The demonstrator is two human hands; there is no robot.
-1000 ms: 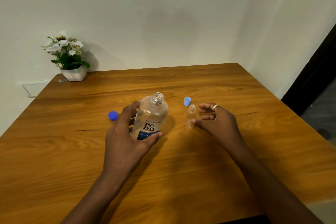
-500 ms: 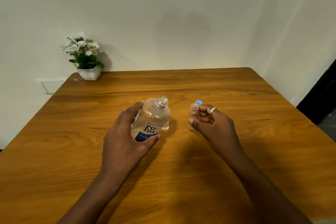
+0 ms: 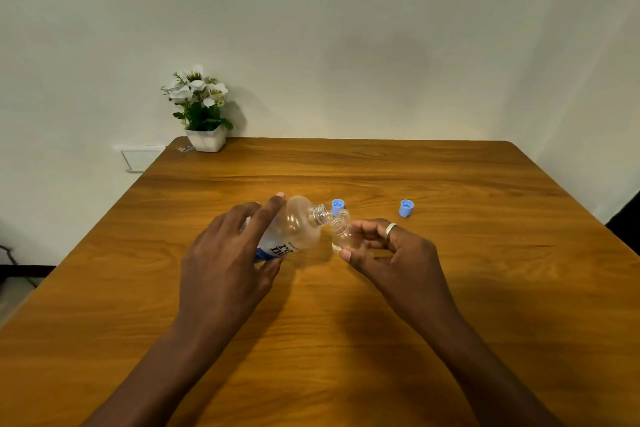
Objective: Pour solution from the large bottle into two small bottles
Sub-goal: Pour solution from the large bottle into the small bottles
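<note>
Fingers (image 3: pixel 266 215) of the left hand (image 3: pixel 225 253) are curling round the body of the large bottle (image 3: pixel 294 229), holding it tipped over to the right with its open neck pointing at the small bottle (image 3: pixel 341 234). The right hand (image 3: pixel 398 253) is pinching that small bottle between thumb and fingers (image 3: pixel 367 236), just right of the large neck, its mouth leaning left toward it. The 2 mouths are sitting almost touching. Whether liquid is crossing yet is not showing.

This looks like the first fill getting under way. To do it well, I would be resting the lip of the large neck directly over the small opening before tipping further, since the small mouth is far narrower and a fast rush is likely overshooting it. Rolling the left wrist gently, rather than squeezing the soft body, is giving a thin stream. Standing the small bottle nearer upright is leaving more room inside before it brims.

2 pale blue caps, 1 (image 3: pixel 337 206) just beyond the necks and 1 (image 3: pixel 406 208) further right, are lying on the surface (image 3: pixel 346 340). I cannot pick out the second small bottle with certainty.
</note>
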